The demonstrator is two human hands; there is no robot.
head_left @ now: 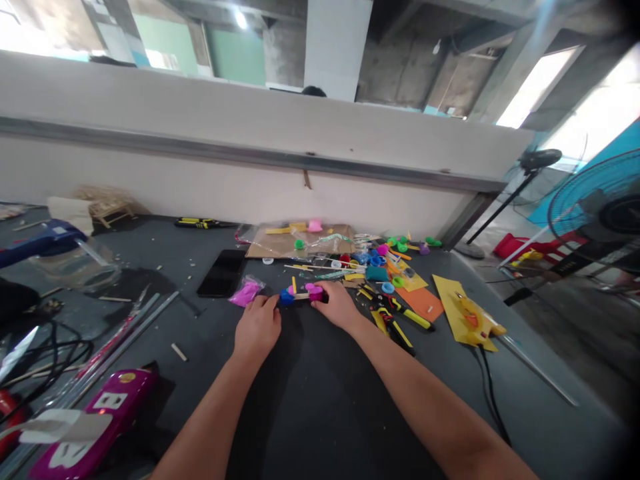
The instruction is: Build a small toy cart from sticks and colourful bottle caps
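A small craft model [301, 296] lies between my hands on the dark tabletop. It has a pale stick across it, a blue bottle cap [287, 297] at the left end, magenta caps [315, 291] at the right and a short yellow piece standing up. My right hand [339, 305] is closed around the magenta end. My left hand [257, 327] has its fingers bent together against the blue end; their tips are partly hidden. Just beyond the left hand sits a clear bag of pink material [247, 291], beside a black phone [221, 273].
Pliers [395, 327] with yellow-black handles lie right of my right hand, before scattered coloured caps [375, 259]. A yellow glue gun [475, 320] rests on yellow card further right. At left are a purple power strip [107, 413], clear rods and cables. A low wall [250, 180] stands behind.
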